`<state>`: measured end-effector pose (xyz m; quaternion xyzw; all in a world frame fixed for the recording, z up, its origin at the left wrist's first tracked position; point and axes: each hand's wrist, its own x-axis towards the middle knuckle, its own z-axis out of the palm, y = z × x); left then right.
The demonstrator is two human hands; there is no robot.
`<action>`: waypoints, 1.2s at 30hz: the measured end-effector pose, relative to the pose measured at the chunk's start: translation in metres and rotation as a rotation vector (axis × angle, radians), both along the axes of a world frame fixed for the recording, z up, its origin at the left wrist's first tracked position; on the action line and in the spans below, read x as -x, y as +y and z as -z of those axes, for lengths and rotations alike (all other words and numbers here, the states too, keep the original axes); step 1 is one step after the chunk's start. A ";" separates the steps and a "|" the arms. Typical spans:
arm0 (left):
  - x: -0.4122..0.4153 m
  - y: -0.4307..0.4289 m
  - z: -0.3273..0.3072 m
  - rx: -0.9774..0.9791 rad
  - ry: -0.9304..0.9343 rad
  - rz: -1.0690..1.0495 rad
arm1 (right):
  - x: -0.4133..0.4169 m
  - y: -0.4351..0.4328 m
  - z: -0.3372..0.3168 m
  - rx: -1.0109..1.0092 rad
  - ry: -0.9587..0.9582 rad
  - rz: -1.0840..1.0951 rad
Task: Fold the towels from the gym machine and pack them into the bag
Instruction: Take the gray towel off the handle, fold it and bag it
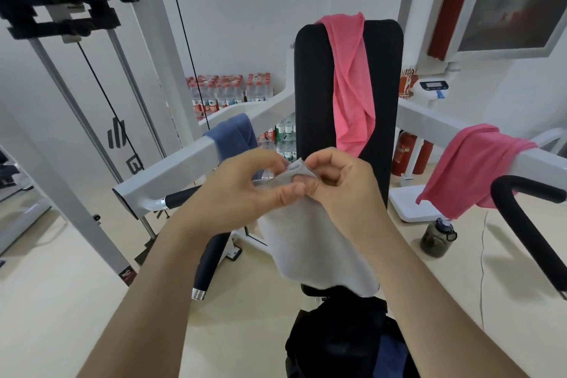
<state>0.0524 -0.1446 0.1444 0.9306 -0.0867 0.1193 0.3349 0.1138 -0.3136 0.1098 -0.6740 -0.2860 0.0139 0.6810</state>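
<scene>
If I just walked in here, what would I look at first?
Probably the two hands in the middle, left hand and right hand, pinching the top of a grey towel that hangs down between them. Next, the bright pink towel draped over the tall black backrest behind, and another pink towel slung over the white bar on the right. A blue towel hangs on the left bar.

Both hands pinch a grey towel's top edge at a gym machine.
The left hand (245, 190) and right hand (340, 184) hold the grey towel (313, 252) above a black bag (340, 344); two pink towels (352, 83) and a blue towel (234, 136) drape the machine's backrest and arms.
</scene>
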 end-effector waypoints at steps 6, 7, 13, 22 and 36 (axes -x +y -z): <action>-0.007 -0.010 0.000 0.352 -0.061 -0.018 | 0.003 -0.002 -0.009 0.004 -0.186 0.079; -0.007 -0.013 -0.002 0.292 -0.101 -0.066 | 0.005 0.000 -0.009 -0.009 -0.189 0.082; -0.002 -0.017 -0.030 0.097 -0.270 -0.202 | 0.005 -0.007 0.000 -0.172 0.117 -0.146; 0.011 -0.007 -0.067 0.036 -0.351 -0.242 | 0.016 -0.030 0.060 0.375 0.419 -0.515; 0.024 0.008 -0.058 0.277 -0.086 -0.038 | 0.020 -0.028 0.067 0.151 0.451 -0.641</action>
